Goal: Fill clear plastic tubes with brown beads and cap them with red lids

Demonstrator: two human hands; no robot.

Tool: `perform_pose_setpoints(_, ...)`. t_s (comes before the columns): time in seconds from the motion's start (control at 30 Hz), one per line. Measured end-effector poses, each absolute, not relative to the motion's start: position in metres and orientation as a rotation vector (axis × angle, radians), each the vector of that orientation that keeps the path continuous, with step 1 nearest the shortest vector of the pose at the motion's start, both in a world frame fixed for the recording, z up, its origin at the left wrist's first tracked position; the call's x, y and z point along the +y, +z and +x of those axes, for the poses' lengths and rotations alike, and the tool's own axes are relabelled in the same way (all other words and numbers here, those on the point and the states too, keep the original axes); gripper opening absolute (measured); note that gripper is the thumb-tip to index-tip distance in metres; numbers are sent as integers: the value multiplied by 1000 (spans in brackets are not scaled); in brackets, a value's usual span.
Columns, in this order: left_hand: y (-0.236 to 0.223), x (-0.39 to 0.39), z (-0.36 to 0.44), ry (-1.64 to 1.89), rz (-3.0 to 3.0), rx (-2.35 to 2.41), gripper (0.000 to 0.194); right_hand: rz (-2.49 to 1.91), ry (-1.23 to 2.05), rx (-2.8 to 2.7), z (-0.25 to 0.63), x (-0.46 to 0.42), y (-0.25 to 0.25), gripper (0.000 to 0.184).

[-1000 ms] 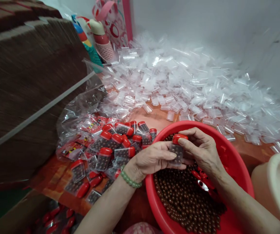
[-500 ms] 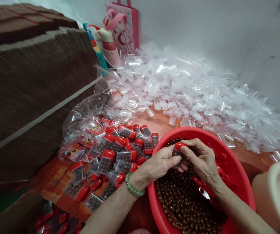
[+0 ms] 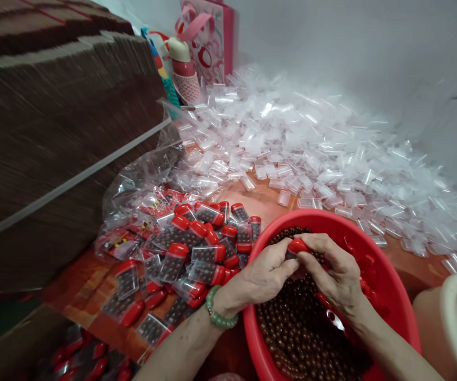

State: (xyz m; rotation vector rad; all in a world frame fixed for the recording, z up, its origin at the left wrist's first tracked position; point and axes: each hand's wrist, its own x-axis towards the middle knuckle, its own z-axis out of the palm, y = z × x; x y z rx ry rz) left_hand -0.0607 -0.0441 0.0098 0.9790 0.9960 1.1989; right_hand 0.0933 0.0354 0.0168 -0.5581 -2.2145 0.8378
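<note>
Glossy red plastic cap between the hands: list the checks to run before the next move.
1. Left hand gripping the small clear plastic box: ok.
2. Right hand pinching the glossy red plastic cap: ok.
3. Cap fully seated: cannot tell, fingers cover the join.
4. Box contents in plain sight: not ok, mostly covered.
5. Round red plastic basin below the hands, holding glossy brown balls: ok.

Beads (image 3: 299, 328) in basin (image 3: 406, 312), boxes (image 3: 206, 254) left, cases (image 3: 315, 153) behind, bottle (image 3: 184, 67) before bag (image 3: 213, 58), perhaps touching

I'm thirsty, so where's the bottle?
In the head view, the bottle stands at upper left, just left of the pink bag.
</note>
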Motion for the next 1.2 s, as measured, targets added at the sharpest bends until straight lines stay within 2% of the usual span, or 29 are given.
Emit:
perform_pose_setpoints(0.1, 10, -43, -61, 1179, 790, 866, 27, -438, 521, -2442, 97, 36, 18, 62)
perform_pose_setpoints(0.17, 11, -42, -60, 1189, 681, 793, 30, -461, 348, -2555, 97, 34, 19, 76)
perform_pose_setpoints(0.33, 10, -39, -59, 1283, 605, 723, 40, -501, 1, -2669, 89, 28, 27, 71)
perform_pose_setpoints(0.47, 7, -38, -59, 1274, 546, 663, 47, -480, -81, -2705, 86, 27, 32, 75)
perform_pose_setpoints(0.6, 6, -38, -60, 1253, 510, 592, 49, -410, -155, -2695, 87, 29, 33, 72)
perform_pose_setpoints(1.2, 3, -41, -60, 1208, 506, 505, 43, -290, -52, -2569, 88, 29, 24, 76)
